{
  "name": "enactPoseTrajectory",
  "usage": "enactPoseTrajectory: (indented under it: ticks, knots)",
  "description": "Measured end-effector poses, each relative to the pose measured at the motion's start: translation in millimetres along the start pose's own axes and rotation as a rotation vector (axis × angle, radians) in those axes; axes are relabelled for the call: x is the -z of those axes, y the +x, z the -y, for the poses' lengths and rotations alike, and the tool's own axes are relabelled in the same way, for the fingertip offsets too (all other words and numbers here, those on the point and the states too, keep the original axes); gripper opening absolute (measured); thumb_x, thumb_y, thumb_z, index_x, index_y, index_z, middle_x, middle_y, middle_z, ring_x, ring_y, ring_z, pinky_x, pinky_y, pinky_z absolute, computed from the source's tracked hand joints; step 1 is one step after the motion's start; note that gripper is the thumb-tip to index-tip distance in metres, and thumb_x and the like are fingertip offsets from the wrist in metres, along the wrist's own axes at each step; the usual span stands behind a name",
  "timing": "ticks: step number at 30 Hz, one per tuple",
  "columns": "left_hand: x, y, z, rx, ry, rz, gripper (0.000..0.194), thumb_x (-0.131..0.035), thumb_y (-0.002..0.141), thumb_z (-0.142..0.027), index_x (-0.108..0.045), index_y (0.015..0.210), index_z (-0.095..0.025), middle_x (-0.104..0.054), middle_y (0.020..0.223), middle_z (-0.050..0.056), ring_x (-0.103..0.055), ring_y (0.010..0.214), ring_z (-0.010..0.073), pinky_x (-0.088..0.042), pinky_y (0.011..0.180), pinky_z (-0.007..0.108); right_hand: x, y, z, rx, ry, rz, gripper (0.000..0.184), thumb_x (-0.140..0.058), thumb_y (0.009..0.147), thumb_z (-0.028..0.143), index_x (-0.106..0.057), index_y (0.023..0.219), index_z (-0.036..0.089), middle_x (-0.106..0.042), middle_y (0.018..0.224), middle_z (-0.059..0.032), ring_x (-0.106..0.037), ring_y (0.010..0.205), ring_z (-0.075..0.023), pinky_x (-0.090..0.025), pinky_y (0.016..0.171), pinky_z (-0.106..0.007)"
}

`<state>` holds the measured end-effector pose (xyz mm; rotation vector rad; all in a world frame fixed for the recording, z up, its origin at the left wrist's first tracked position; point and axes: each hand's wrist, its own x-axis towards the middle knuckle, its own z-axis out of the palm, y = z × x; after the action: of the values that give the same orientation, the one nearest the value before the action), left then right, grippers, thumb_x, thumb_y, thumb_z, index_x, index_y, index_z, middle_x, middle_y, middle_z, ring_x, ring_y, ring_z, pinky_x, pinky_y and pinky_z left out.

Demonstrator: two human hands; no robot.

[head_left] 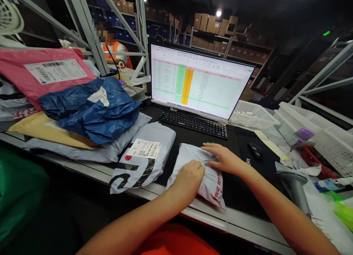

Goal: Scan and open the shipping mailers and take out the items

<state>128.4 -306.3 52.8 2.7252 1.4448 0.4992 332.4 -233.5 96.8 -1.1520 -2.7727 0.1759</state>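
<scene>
A white plastic mailing bag (184, 154) with red printing along its lower right side lies on the black desk mat in front of me. My left hand (190, 179) rests on the bag's middle, fingers curled down and pinching at its surface; the fingertips are partly hidden. Lying on the bag's upper right part is my right hand (220, 157), its fingers stretched out and apart. Between the two hands a short dark line shows on the plastic. Just left of this bag is a grey-white parcel (162, 137) with a white label and black print.
Stacked parcels, among them a blue bag (118, 104) and a pink bag (16, 63), fill the left side. Behind are a keyboard (193, 123) and monitor (198, 78). A mouse (255, 150), scanner (296, 185) and white baskets (331, 144) stand right. Beyond the frame sits another person (121, 50).
</scene>
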Motion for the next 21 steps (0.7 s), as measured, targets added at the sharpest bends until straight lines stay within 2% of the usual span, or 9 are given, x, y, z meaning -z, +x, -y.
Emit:
enactPoseTrajectory:
  ticks: [1,3,5,7,10,13,16,19,21]
  knots:
    - [-1.9,-1.4,0.0,0.001,-0.004,-0.012,0.013,-0.055,0.092,-0.007,-0.062,0.086,-0.016,-0.066,0.091,0.006,-0.06,0.088,0.0234,-0.052,0.074,0.035,-5.8,11.6,0.8,0.026,-0.03,0.03,0.057,-0.068,0.09,0.04,-0.053,0.142,0.022,-0.05,0.148,-0.0091,-0.049,0.135,-0.0212,-0.041,0.114,-0.034]
    - [-5.9,-3.6,-0.2,0.008,-0.017,-0.026,0.013,-0.055,0.093,-0.008,-0.061,0.086,-0.016,-0.065,0.09,0.005,-0.06,0.088,0.0229,-0.052,0.075,0.035,-16.8,29.8,1.5,0.053,-0.082,0.074,0.049,-0.063,0.094,0.035,-0.055,0.14,0.021,-0.054,0.143,-0.0101,-0.055,0.128,-0.0217,-0.046,0.109,-0.033]
    - [-9.4,-4.0,-1.3,0.019,-0.031,-0.044,0.014,-0.052,0.095,-0.008,-0.06,0.087,-0.017,-0.064,0.091,0.005,-0.059,0.088,0.0227,-0.052,0.076,0.035,-23.2,41.1,3.8,0.048,-0.161,0.102,0.042,-0.048,0.099,0.022,-0.054,0.14,0.019,-0.061,0.134,-0.0135,-0.064,0.114,-0.0231,-0.052,0.098,-0.035]
    - [-11.5,-2.4,-2.9,0.041,-0.037,-0.09,0.016,-0.047,0.096,-0.008,-0.059,0.092,-0.017,-0.063,0.095,0.006,-0.058,0.091,0.0235,-0.052,0.079,0.037,-24.3,47.0,9.0,0.016,-0.254,0.127,0.043,-0.038,0.098,0.012,-0.056,0.137,0.015,-0.067,0.118,-0.0174,-0.07,0.096,-0.025,-0.055,0.082,-0.036]
    - [-11.4,2.2,-4.0,0.068,-0.017,-0.151,0.02,-0.041,0.095,-0.005,-0.058,0.096,-0.016,-0.062,0.097,0.009,-0.057,0.092,0.0255,-0.051,0.083,0.04,-19.4,50.5,18.9,-0.045,-0.366,0.157,0.038,-0.033,0.095,0.009,-0.063,0.119,0.01,-0.068,0.097,-0.0188,-0.069,0.081,-0.0253,-0.051,0.07,-0.032]
    - [-8.6,4.7,-1.8,0.045,-0.013,-0.186,0.022,-0.038,0.094,-0.005,-0.056,0.09,-0.017,-0.06,0.086,0.008,-0.056,0.082,0.0255,-0.048,0.075,0.039,-11.8,51.8,20.1,-0.103,-0.431,0.168,0.034,-0.031,0.096,0.01,-0.064,0.108,0.011,-0.068,0.095,-0.0186,-0.068,0.081,-0.0239,-0.046,0.067,-0.029]
    - [-6.1,0.4,0.3,-0.095,-0.049,-0.33,0.022,-0.041,0.098,-0.018,-0.054,0.08,-0.019,-0.057,0.072,0.005,-0.053,0.069,0.0221,-0.041,0.064,0.036,-2.9,52.1,4.2,-0.165,-0.454,0.166,0.03,-0.035,0.098,0.015,-0.06,0.115,0.017,-0.07,0.097,-0.0146,-0.068,0.086,-0.0224,-0.045,0.07,-0.028]
    - [-5.3,-12.0,-0.4,-0.318,-0.103,-0.53,0.036,-0.047,0.099,-0.035,-0.049,0.066,-0.021,-0.051,0.058,0.001,-0.047,0.057,0.0172,-0.031,0.057,0.033,3.2,50.3,-23.7,-0.262,-0.457,0.15,0.03,-0.036,0.1,0.018,-0.057,0.122,0.019,-0.071,0.097,-0.0112,-0.067,0.088,-0.0224,-0.047,0.074,-0.03]
    - [-5.9,-24.1,-0.1,-0.415,-0.134,-0.603,0.04,-0.053,0.097,-0.034,-0.045,0.059,-0.021,-0.048,0.052,-0.001,-0.044,0.053,0.0148,-0.026,0.055,0.034,1.7,47.8,-41.7,-0.312,-0.444,0.149,0.03,-0.037,0.102,0.021,-0.056,0.125,0.018,-0.07,0.098,-0.0093,-0.067,0.088,-0.0215,-0.049,0.078,-0.034]
